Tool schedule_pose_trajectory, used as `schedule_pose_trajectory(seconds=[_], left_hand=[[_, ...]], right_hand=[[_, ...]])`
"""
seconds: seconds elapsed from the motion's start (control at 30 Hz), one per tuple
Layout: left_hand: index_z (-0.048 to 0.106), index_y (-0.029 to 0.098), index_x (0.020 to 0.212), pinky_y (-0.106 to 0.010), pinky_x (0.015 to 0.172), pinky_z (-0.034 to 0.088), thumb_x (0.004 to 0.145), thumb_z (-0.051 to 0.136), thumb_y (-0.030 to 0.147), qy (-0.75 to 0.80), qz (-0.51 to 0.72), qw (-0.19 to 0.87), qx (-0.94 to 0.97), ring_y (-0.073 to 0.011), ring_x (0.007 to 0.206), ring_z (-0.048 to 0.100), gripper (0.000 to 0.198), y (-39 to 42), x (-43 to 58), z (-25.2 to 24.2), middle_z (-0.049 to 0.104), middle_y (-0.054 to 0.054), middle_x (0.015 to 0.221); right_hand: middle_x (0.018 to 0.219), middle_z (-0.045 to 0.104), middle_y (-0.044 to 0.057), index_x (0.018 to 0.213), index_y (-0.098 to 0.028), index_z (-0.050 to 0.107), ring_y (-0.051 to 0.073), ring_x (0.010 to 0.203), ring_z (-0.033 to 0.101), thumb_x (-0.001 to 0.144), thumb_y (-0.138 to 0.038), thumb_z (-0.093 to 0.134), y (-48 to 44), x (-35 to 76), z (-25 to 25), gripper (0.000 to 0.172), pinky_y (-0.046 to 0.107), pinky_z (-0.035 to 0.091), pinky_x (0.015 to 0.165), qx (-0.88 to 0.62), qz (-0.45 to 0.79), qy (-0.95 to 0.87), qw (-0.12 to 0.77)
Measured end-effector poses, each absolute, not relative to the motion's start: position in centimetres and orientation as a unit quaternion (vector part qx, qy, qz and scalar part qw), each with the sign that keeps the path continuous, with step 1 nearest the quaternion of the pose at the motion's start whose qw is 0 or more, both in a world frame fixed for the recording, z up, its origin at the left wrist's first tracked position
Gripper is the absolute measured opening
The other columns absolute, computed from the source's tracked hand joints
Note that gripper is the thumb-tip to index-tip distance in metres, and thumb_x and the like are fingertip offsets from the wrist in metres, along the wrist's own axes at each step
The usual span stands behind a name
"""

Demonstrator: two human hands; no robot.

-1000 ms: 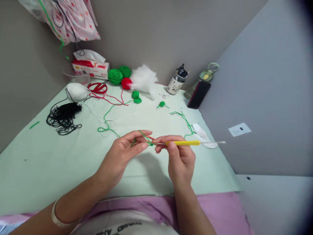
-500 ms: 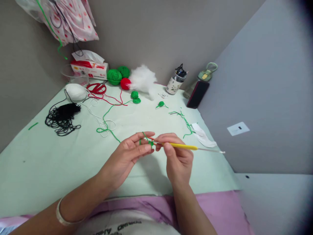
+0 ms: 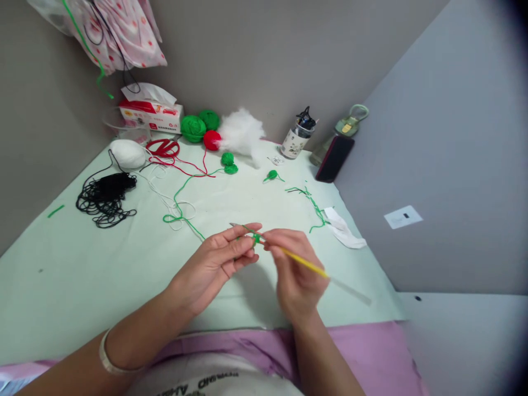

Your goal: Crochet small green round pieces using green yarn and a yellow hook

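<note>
My left hand (image 3: 214,258) pinches a small green crochet piece (image 3: 256,238) between thumb and fingers. Green yarn (image 3: 192,226) runs from this hand back over the table to two small green balls (image 3: 229,164). In my right hand (image 3: 299,269) is a crochet hook (image 3: 305,263) with a yellow handle, its metal rear end blurred and slanting down to the right. The hook's front end meets the green piece at my left fingertips. Fingers partly hide the stitches.
Black yarn (image 3: 108,197), a white yarn ball (image 3: 127,154) and red-handled scissors (image 3: 163,147) lie left. Behind are a tissue box (image 3: 154,118), larger green balls (image 3: 193,128), a red ball (image 3: 212,140) and white stuffing (image 3: 242,132). A pen cup (image 3: 296,142) and phone (image 3: 335,159) stand right.
The hook has swung, its rear end dropping lower and nearer to me. Its front tip now pokes past my left index finger. My right hand has turned slightly; the table items stay put.
</note>
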State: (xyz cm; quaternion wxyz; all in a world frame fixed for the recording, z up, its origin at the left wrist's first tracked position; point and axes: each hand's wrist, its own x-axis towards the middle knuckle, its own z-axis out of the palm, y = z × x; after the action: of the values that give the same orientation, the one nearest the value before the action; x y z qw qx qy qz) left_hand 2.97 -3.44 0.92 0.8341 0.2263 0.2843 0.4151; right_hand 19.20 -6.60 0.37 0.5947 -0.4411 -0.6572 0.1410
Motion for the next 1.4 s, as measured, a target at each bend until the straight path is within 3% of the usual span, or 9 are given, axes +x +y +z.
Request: schedule_pose_trajectory(seconds=[0.17,0.3,0.5,0.67,0.77,0.87,1.0,1.1,1.4], left_hand=[[0.086,0.023,0.1,-0.026,0.09,0.051,0.083,0.088,0.023,0.318,0.446,0.795,0.26,-0.0132,0.087,0.068,0.017,-3.5,2.8,1.2,0.075,0.0,0.092],[0.082,0.028,0.117,-0.031,0.098,0.047,0.083,0.088,0.026,0.328,0.453,0.764,0.321,-0.0178,0.095,0.068,0.034,-4.0,3.2,1.4,0.075,0.001,0.085],[0.082,0.024,0.116,-0.036,0.104,0.043,0.088,0.083,0.03,0.318,0.421,0.789,0.314,-0.0227,0.107,0.068,0.028,-3.6,2.8,1.4,0.08,-0.004,0.101],[0.08,0.026,0.12,-0.03,0.097,0.045,0.083,0.087,0.024,0.337,0.46,0.764,0.301,-0.0173,0.094,0.066,0.037,-3.8,2.8,1.7,0.074,0.002,0.084],[0.077,0.025,0.125,-0.031,0.096,0.048,0.084,0.087,0.026,0.314,0.436,0.802,0.26,-0.0169,0.093,0.067,0.042,-3.9,2.9,1.6,0.076,0.0,0.091],[0.08,0.021,0.116,-0.032,0.096,0.051,0.086,0.085,0.025,0.282,0.404,0.841,0.223,-0.0165,0.097,0.066,0.031,-3.8,2.8,1.3,0.075,-0.004,0.105],[0.081,0.021,0.111,-0.035,0.103,0.05,0.089,0.082,0.023,0.285,0.417,0.828,0.243,-0.0167,0.101,0.066,0.022,-3.6,2.7,1.0,0.074,-0.003,0.105],[0.081,0.022,0.107,-0.033,0.103,0.048,0.088,0.084,0.022,0.276,0.424,0.815,0.282,-0.0163,0.1,0.067,0.02,-3.8,2.9,1.1,0.075,-0.001,0.098],[0.082,0.022,0.112,-0.025,0.088,0.052,0.085,0.087,0.024,0.306,0.45,0.801,0.249,-0.0135,0.091,0.067,0.028,-4.0,3.5,1.1,0.077,-0.002,0.095]], right_hand=[[0.085,0.073,0.003,0.095,-0.024,0.08,0.015,0.065,0.066,0.101,-0.029,0.065,-6.0,19.4,0.8,0.017,0.032,0.057,0.06,-0.419,0.348,-0.511,0.665],[0.096,0.08,0.006,0.098,-0.026,0.081,0.02,0.085,0.072,0.099,-0.029,0.069,-5.9,18.8,0.6,0.013,0.035,0.06,0.07,-0.416,0.338,-0.55,0.641],[0.094,0.08,0.004,0.1,-0.024,0.076,0.016,0.072,0.072,0.106,-0.033,0.058,-6.2,19.2,0.9,0.021,0.033,0.061,0.068,-0.416,0.383,-0.528,0.633],[0.104,0.079,0.005,0.119,-0.031,0.074,0.021,0.09,0.076,0.104,-0.018,0.056,-7.0,19.3,0.2,0.027,0.037,0.065,0.076,-0.431,0.155,-0.687,0.564],[0.112,0.078,0.006,0.129,-0.037,0.072,0.023,0.104,0.076,0.099,-0.011,0.062,-7.2,19.1,-0.3,0.042,0.038,0.065,0.084,-0.424,0.022,-0.761,0.491],[0.109,0.076,0.006,0.126,-0.035,0.074,0.021,0.102,0.074,0.099,-0.01,0.061,-7.1,19.1,0.0,0.038,0.035,0.063,0.083,-0.436,0.073,-0.719,0.536],[0.095,0.074,0.004,0.108,-0.029,0.078,0.016,0.075,0.069,0.104,-0.018,0.058,-6.5,19.0,0.9,0.023,0.032,0.06,0.066,-0.402,0.27,-0.587,0.649],[0.098,0.077,0.004,0.104,-0.027,0.08,0.017,0.081,0.072,0.103,-0.021,0.062,-6.1,18.7,1.1,0.019,0.032,0.06,0.067,-0.385,0.322,-0.581,0.641],[0.112,0.077,0.009,0.122,-0.028,0.077,0.022,0.101,0.075,0.096,-0.006,0.066,-6.8,18.7,-0.1,0.035,0.034,0.064,0.082,-0.428,0.037,-0.734,0.525]])
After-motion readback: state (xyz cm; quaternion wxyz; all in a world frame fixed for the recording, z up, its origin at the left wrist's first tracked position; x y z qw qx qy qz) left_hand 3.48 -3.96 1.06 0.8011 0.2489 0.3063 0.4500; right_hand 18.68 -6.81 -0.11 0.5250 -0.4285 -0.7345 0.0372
